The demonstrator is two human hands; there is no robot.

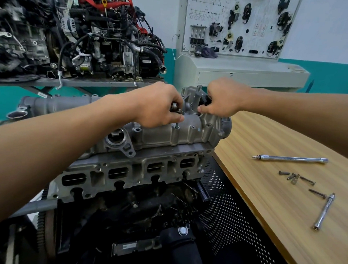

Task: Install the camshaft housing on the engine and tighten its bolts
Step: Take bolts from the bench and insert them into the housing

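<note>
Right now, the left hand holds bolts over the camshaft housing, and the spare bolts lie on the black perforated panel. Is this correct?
Not quite: the head view shows the spare bolts lying on the wooden table. The left hand does hold bolts over the camshaft housing.

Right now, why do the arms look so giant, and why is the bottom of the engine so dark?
Head view: the wide-angle lens stretches the forearms near the frame edges, while the left hand, gripping bolts, and the right hand look normal-sized mid-frame; soft even light leaves faint shadows on the wooden table; the lower engine sits in shade, details hard to see.
</note>
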